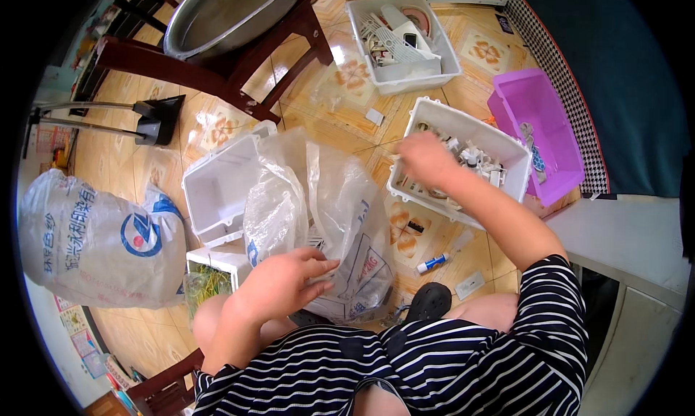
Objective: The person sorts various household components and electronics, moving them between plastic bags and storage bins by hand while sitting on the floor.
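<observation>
My left hand (pixel 293 277) is at the near side of a clear plastic bag (pixel 355 213). Its fingers are apart, and nothing shows between them. The bag stands with its mouth spread, and its contents are mostly hidden. Above the near left end of a white plastic bin (pixel 517 152), my right hand (pixel 428 163) is blurred, and its fingertips are hard to make out. Many small white plastic parts (pixel 474 158) lie inside this bin.
A purple bin (pixel 568 166) stands right of the white one, and another white bin (pixel 449 58) with mixed items is behind. Left are an empty white bin (pixel 210 184) and a stuffed sack (pixel 101 242). A glue stick (pixel 433 263) lies near a black shoe (pixel 428 302).
</observation>
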A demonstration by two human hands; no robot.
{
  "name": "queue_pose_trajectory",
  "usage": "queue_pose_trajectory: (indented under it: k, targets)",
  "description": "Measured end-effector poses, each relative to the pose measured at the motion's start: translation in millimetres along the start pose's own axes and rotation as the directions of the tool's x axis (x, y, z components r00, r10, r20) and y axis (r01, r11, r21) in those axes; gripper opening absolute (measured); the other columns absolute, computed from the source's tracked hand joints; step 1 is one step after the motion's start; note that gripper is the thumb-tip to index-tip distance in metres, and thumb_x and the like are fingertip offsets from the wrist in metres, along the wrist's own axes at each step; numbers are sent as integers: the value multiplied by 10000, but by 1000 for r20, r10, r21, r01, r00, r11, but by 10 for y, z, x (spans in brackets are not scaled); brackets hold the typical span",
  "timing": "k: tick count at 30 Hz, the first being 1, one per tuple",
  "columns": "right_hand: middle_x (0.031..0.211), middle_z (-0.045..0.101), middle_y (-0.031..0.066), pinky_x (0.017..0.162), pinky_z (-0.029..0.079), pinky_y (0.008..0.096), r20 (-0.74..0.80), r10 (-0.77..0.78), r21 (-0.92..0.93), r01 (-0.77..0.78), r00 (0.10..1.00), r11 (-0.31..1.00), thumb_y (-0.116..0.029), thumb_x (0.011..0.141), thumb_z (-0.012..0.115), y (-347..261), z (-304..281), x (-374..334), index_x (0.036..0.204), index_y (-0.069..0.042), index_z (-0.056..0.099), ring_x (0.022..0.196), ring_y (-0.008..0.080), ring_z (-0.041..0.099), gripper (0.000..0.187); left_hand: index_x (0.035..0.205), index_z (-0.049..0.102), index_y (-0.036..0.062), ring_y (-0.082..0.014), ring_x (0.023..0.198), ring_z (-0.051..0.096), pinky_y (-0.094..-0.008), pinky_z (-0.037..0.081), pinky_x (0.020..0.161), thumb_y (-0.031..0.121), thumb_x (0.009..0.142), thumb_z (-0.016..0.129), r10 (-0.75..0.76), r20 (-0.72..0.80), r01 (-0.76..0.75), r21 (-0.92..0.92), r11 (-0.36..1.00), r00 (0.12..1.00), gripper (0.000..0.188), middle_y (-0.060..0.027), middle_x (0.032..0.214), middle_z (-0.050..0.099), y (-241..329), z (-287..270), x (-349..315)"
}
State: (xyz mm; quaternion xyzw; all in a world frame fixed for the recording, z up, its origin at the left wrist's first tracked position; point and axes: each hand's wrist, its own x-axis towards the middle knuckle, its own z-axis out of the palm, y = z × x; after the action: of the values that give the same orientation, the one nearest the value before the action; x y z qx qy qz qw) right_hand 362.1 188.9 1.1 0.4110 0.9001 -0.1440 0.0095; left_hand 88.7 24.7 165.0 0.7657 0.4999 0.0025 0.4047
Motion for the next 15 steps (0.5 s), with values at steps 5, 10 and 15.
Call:
queue_pose_trajectory:
  k: [5,10,15]
  targets:
    - [938,686,121,801,503,450,-72,-589,315,579,805,752,-60,703,596,-1039,148,-98,1058,-117,664,910,329,647,366,1042,698,94,-345,886,624,-399,508,760,226,874,617,-68,29,69,-21,997,997,229,-122,1031,652,-116,-36,51]
    - [950,674,170,791,499,453,608,-454,435,205,652,877,-139,739,597,-1171,136,-599,1077,-73,639,908,372,635,347,965,701,76,-340,894,631,-411,505,763,252,846,648,-353,-233,388,129,912,906,218,-133,989,670,-258,10,-104]
    - [973,661,192,804,490,449,449,-521,709,66,726,702,-235,784,620,-1132,205,-1144,1138,-70,600,928,393,616,391,1086,642,85,-324,873,626,-376,504,733,168,768,723,-394,-657,622,147,769,643,338,-121,982,645,-278,-234,-68]
